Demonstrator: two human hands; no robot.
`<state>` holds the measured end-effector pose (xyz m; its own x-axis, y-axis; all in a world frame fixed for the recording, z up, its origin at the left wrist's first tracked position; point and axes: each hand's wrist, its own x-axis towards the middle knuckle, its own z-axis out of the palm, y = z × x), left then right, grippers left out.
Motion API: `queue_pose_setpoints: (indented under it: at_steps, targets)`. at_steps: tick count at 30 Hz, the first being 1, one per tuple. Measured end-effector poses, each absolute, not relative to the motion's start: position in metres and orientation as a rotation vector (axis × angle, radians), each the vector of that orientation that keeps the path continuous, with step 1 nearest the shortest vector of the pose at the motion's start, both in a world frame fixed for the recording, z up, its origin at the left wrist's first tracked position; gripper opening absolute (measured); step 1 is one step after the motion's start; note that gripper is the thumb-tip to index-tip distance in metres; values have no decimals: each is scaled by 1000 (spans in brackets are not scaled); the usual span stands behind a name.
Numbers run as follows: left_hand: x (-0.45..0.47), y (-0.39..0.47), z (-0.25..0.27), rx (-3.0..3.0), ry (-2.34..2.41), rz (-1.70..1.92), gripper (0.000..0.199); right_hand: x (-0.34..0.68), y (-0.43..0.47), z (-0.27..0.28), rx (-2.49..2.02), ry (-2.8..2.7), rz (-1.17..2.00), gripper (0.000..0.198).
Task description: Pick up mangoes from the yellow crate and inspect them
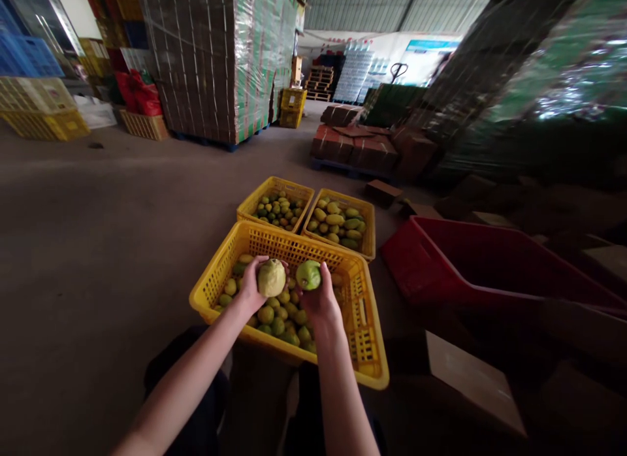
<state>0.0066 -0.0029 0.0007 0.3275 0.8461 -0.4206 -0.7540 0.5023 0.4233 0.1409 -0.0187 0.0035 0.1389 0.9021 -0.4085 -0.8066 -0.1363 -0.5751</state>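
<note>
My left hand (253, 286) is closed around a pale yellow, roundish fruit (271, 277) with a bumpy skin. A smaller green fruit (308, 275) with a brownish spot at one end sits in my right hand (322, 299), thumb along its side. Both fruits are held side by side above a large yellow plastic crate (294, 248) with slotted walls. Loose yellow-green fruits (279, 315) lie inside it, partly hidden by my hands and forearms. The exact kind of fruit is not clear.
Two smaller yellow crates, one left (252, 201) and one right (369, 237), hold more fruit behind the large one. A red tub (416, 260) stands to the right, near cardboard pieces (473, 377). Wrapped stacks (196, 64) and flattened cartons (353, 149) stand farther back.
</note>
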Motion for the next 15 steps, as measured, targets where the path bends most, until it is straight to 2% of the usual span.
queue_pose_setpoints:
  at_steps: [11, 15]
  targets:
    - [19, -1, 13, 181, 807, 1140, 18, 149, -25, -3, -769, -292, 1537, 27]
    - [15, -6, 19, 197, 692, 1127, 24, 149, -28, -6, -798, -330, 1467, 26]
